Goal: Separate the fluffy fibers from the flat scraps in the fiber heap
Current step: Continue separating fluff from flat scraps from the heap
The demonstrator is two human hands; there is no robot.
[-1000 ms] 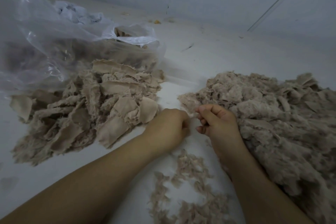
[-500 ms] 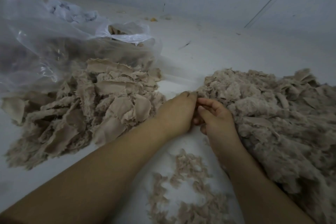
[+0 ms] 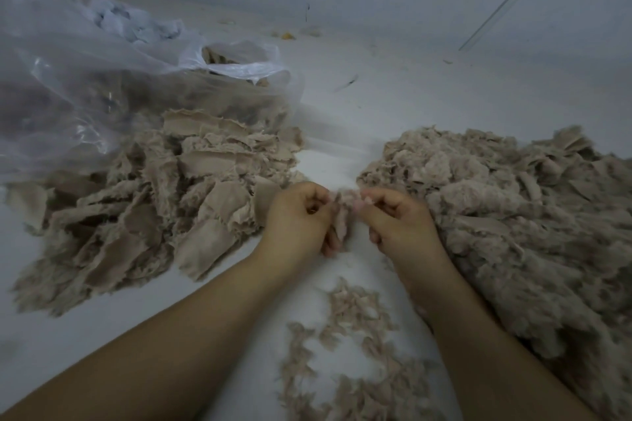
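A big heap of mixed beige fiber (image 3: 506,215) fills the right side of the white surface. A pile of flat beige scraps (image 3: 164,202) lies on the left. Between them, my left hand (image 3: 297,219) and my right hand (image 3: 396,219) both pinch one small beige piece (image 3: 343,215), which hangs between the fingertips. Loose fluffy tufts (image 3: 352,352) are scattered on the surface between my forearms, close to me.
A clear plastic bag (image 3: 85,79) with more beige scraps inside lies at the back left, its mouth (image 3: 236,61) facing right. Crumpled white material (image 3: 130,20) sits behind it. A grey wall rises along the back.
Both hands have drawn back from the edge of the right heap toward me. A small beige piece now hangs between them, and the hands are slightly apart.
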